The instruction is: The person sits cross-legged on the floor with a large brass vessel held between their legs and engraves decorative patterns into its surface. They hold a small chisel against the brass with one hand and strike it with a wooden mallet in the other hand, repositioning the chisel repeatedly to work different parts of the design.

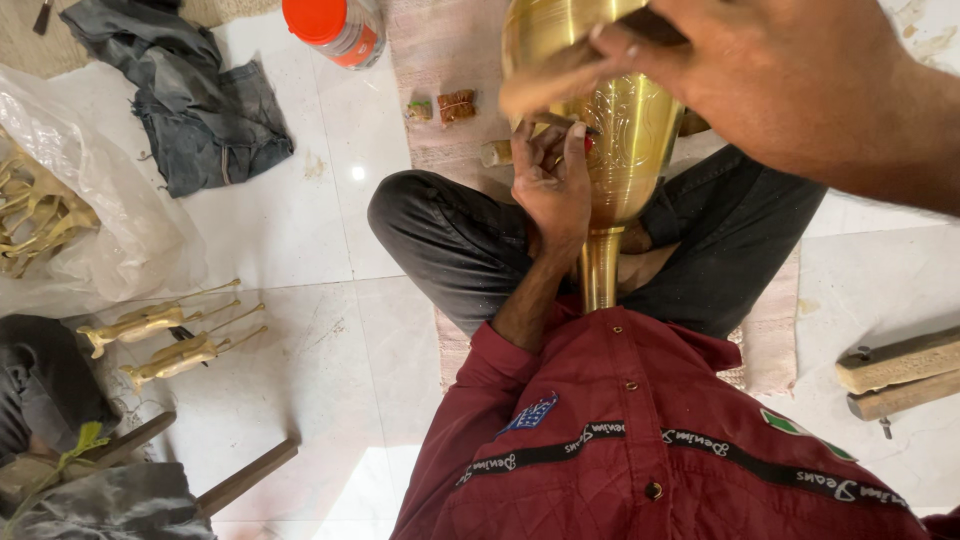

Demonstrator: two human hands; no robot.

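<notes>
A tall engraved brass vase (625, 130) stands upright between my crossed legs, its narrow stem down by my red jacket. My left hand (555, 185) rests against the vase's left side and pinches a thin metal chisel (562, 122) whose tip touches the engraved surface. My right hand (790, 80) is raised close to the camera at the top right. It grips a blurred wooden mallet (555, 80) that hangs just above the chisel and hides part of the vase's upper body.
I sit on a woven mat (440, 60) laid over white floor tiles. An orange-lidded jar (335, 28) and grey cloth (200, 110) lie ahead. Left are a plastic bag of brass pieces (90, 230) and two brass figurines (165, 340). Wooden blocks (900, 372) lie right.
</notes>
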